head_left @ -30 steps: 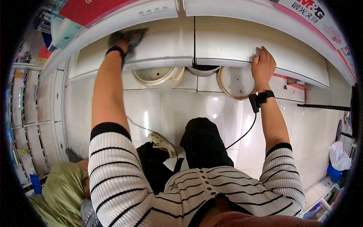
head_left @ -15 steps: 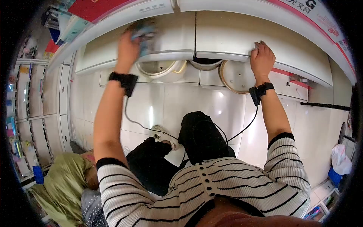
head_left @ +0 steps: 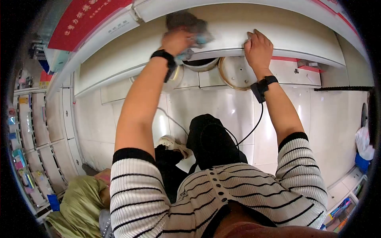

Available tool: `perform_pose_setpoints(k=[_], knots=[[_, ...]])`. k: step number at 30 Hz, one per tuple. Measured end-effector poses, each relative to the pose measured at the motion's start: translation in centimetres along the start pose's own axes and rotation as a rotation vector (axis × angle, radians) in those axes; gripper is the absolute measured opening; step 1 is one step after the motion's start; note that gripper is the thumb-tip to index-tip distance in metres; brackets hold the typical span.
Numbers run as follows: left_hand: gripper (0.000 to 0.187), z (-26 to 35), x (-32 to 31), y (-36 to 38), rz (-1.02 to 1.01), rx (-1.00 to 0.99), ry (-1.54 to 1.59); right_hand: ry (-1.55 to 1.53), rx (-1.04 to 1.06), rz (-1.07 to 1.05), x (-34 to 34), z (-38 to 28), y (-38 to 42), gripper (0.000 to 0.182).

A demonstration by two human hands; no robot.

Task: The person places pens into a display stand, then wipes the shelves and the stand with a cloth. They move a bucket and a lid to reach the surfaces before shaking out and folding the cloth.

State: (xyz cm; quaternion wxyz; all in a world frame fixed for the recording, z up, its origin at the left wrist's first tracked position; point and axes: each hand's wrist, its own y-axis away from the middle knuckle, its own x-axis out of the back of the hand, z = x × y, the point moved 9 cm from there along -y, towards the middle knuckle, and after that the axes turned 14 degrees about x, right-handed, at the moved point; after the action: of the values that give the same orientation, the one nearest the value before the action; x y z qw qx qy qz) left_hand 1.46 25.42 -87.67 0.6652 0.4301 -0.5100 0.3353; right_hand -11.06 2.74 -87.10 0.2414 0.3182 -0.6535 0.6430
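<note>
My left hand [head_left: 176,42] is closed on a crumpled rag [head_left: 185,23], dark grey with blue patches, pressed against the pale shelf [head_left: 226,25]. Motion smears both the hand and the cloth. Farther right, my right hand [head_left: 258,49] rests over the shelf's front edge, its fingers laid on the top surface and holding nothing I can see. A black strap with a small box and a cable is on each wrist.
Below the shelf stand round pots or tins [head_left: 237,73] on the floor. A red sign [head_left: 85,23] runs along the upper left. Goods racks [head_left: 33,139] line the left side. Another person's olive garment [head_left: 79,200] shows at lower left. A white bag [head_left: 364,142] hangs at right.
My left hand has moved right along the shelf with the rag, nearer to my right hand. My right hand stays at the shelf edge while the view has shifted somewhat.
</note>
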Motion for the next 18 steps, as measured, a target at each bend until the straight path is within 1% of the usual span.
perform_pose_setpoints(k=[1, 2, 5, 7, 8, 9, 10, 11, 13, 14, 16, 18], knots=[[0.037, -1.1, 1.2, 0.6, 0.081, -0.001, -0.039, 0.000, 0.008, 0.008, 0.2, -0.2, 0.0, 0.027], [0.035, -3.2, 1.2, -0.5, 0.139, 0.124, -0.036, 0.003, 0.002, 0.007, 0.2, -0.2, 0.0, 0.027], [0.038, -3.2, -1.1, -3.2, 0.092, 0.063, -0.055, 0.022, 0.006, 0.028, 0.2, -0.2, 0.0, 0.026], [0.044, 0.2, -3.6, -4.3, 0.010, -0.122, 0.189, 0.013, 0.007, 0.029, 0.1, -0.1, 0.0, 0.026], [0.044, 2.5, -3.1, -4.1, 0.006, -0.129, 0.185, 0.017, -0.001, 0.029, 0.1, 0.1, -0.1, 0.026], [0.046, 5.4, -1.9, -2.9, 0.043, -0.143, 0.091, 0.017, 0.010, 0.035, 0.2, -0.1, -0.1, 0.026], [0.047, 6.9, -1.3, -2.3, 0.081, -0.155, -0.001, 0.017, 0.025, 0.042, 0.3, -0.2, 0.0, 0.027], [0.047, 6.5, -1.7, -2.8, 0.078, -0.158, -0.001, 0.019, 0.022, 0.039, 0.2, -0.2, 0.0, 0.027], [0.051, 5.7, -1.5, -3.1, 0.139, -0.264, 0.105, 0.007, 0.035, 0.031, 0.0, -0.2, 0.0, 0.028], [0.051, 5.4, -0.6, -2.9, 0.135, -0.268, 0.104, 0.009, 0.030, 0.028, 0.0, -0.1, 0.1, 0.028], [0.047, 2.9, 1.1, -3.0, 0.086, -0.139, 0.086, 0.000, 0.026, 0.002, -0.1, -0.1, 0.0, 0.029], [0.046, -1.7, 0.7, -5.3, 0.281, -0.262, 0.111, 0.013, 0.010, -0.006, -0.1, -0.1, 0.1, 0.028]])
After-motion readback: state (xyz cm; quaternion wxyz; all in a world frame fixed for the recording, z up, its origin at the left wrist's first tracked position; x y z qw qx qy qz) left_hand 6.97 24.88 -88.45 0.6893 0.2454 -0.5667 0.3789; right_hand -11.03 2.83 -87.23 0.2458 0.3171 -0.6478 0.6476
